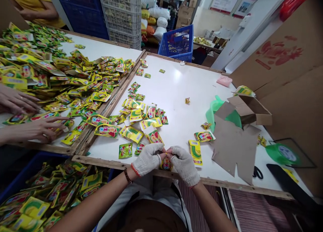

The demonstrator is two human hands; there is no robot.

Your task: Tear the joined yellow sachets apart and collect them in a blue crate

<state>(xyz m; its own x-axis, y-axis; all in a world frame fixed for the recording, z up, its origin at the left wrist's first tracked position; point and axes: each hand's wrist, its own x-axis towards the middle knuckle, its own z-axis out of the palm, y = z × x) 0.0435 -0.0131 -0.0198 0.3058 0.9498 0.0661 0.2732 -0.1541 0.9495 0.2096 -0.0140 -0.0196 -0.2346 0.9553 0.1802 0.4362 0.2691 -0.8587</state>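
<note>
We pinch one small, shiny yellow-and-red foil packet between the fingertips of our knit-gloved left hand and right hand, at the smooth white bench's near wooden edge. Two flat yellow printed packs lie rightward; two squarish green foil packets, leftward. One angular grey cardboard sheet, matte. Two bare co-worker hands, far left.

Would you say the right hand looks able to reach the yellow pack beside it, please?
Probably yes: the yellow pack lies just beside the right hand with nothing across it, though that hand is busy holding a small packet.
</note>
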